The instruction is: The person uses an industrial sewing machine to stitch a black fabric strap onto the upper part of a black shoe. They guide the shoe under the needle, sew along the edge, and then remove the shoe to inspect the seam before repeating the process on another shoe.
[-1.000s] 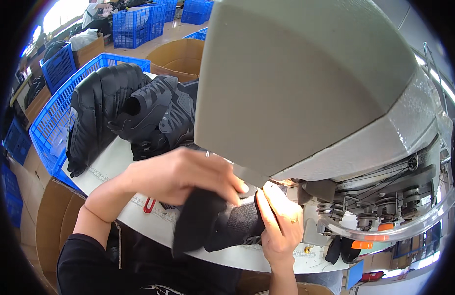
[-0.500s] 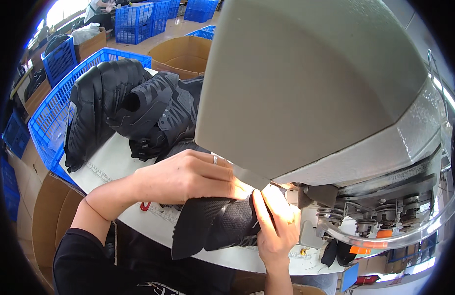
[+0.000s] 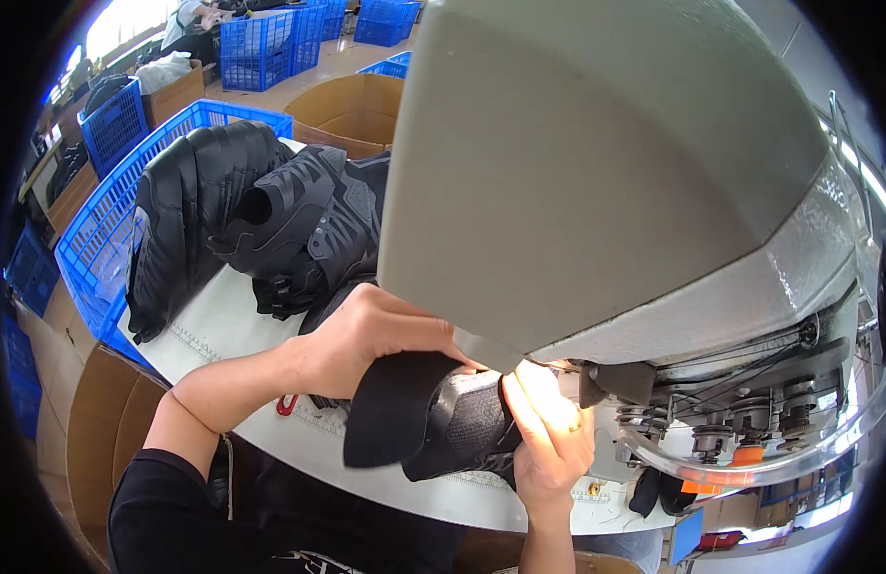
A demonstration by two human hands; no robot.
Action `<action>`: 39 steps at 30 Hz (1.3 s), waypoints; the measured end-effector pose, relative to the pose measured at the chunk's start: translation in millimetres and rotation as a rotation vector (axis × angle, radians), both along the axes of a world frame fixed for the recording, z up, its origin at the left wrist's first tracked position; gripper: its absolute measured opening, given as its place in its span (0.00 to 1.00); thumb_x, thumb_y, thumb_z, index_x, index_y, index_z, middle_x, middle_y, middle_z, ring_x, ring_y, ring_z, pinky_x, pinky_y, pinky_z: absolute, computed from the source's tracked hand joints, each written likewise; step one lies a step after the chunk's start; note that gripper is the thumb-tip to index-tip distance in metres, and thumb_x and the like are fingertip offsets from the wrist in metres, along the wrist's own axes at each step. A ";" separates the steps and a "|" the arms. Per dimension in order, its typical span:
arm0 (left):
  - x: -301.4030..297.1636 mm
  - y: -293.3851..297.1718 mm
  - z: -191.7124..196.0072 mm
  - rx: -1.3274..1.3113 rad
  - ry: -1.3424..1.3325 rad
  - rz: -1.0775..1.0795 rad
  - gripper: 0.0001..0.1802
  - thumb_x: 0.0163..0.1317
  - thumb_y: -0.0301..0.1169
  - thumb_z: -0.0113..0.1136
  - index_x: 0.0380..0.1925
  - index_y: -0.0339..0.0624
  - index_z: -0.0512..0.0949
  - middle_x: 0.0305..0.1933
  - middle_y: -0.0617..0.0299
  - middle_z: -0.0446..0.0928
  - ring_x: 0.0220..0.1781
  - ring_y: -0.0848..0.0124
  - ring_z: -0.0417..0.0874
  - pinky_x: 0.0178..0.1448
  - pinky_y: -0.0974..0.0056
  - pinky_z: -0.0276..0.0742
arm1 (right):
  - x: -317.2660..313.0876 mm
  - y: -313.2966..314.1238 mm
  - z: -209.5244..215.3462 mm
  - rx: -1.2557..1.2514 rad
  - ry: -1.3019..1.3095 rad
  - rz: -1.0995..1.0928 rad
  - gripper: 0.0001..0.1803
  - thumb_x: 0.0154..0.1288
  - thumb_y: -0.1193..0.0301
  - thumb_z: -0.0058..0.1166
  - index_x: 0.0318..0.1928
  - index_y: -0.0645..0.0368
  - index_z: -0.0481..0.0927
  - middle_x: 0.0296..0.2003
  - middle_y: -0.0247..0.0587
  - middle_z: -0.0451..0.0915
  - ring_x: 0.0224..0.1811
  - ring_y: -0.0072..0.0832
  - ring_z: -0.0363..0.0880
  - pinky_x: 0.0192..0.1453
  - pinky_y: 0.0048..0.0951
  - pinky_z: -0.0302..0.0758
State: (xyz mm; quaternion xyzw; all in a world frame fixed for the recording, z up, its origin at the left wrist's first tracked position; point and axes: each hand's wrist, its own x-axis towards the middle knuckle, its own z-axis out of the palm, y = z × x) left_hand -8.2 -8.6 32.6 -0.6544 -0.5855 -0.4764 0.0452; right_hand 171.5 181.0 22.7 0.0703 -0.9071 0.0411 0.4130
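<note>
The black shoe piece (image 3: 443, 421) sits at the front of the white table (image 3: 232, 325), right under the big grey sewing machine (image 3: 596, 163). It is soft and dark, with one flap folded down toward the person and a rougher, netted part beside it.

Both hands hold it. The left hand (image 3: 376, 335) lies on top, fingers closed around the upper edge and pressing it in toward the machine. The right hand (image 3: 548, 430) grips the piece from the right side, its fingers curled tight on the edge (a bright light shines on them, so the fingertips are hard to see). The spot where the needle would be is hidden behind the hands and the machine head.

Just behind the left hand there is a pile of black shoe pieces (image 3: 271, 220), stacked up and touching each other on the table. A small red thing (image 3: 286, 406) lies on the table near the left wrist.

To the left of the table stands a blue plastic crate (image 3: 89, 239). Behind the pile is an open cardboard box (image 3: 352, 105). More blue crates (image 3: 261, 43) stand far back on the floor.
</note>
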 end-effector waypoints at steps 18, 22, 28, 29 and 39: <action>10.8 4.7 9.9 0.088 0.238 0.097 0.16 0.45 0.24 0.67 0.38 0.42 0.82 0.43 0.61 0.81 0.37 0.62 0.84 0.40 0.60 0.83 | 7.5 19.6 -19.6 -0.051 -0.018 -0.049 0.22 0.48 0.87 0.54 0.43 0.58 0.89 0.36 0.40 0.86 0.39 0.35 0.85 0.52 0.38 0.77; 13.0 6.4 7.5 0.088 0.290 0.123 0.13 0.46 0.24 0.65 0.36 0.39 0.82 0.43 0.60 0.80 0.35 0.63 0.83 0.37 0.61 0.83 | 10.4 28.4 -24.0 -0.084 -0.045 -0.076 0.24 0.45 0.89 0.54 0.42 0.58 0.89 0.34 0.42 0.86 0.38 0.37 0.85 0.50 0.36 0.77; 20.5 7.9 8.5 0.142 0.430 0.174 0.13 0.48 0.26 0.66 0.36 0.35 0.81 0.43 0.60 0.78 0.35 0.66 0.83 0.37 0.63 0.84 | -0.7 28.5 -18.9 -0.172 0.003 -0.011 0.25 0.46 0.91 0.52 0.42 0.57 0.89 0.36 0.45 0.86 0.41 0.42 0.86 0.51 0.38 0.78; 20.8 8.6 6.4 0.155 0.437 0.179 0.13 0.48 0.26 0.66 0.36 0.35 0.81 0.42 0.59 0.78 0.35 0.66 0.83 0.37 0.63 0.84 | -1.4 29.0 -18.6 -0.180 0.011 -0.002 0.25 0.46 0.92 0.51 0.42 0.57 0.89 0.36 0.46 0.87 0.42 0.43 0.86 0.51 0.39 0.78; 36.2 14.7 1.7 0.224 0.571 0.280 0.10 0.47 0.24 0.70 0.28 0.32 0.78 0.33 0.59 0.73 0.32 0.68 0.82 0.35 0.65 0.84 | 3.9 56.2 -48.8 -0.409 -0.122 -0.164 0.19 0.56 0.90 0.52 0.41 0.59 0.89 0.33 0.43 0.86 0.33 0.31 0.85 0.45 0.27 0.76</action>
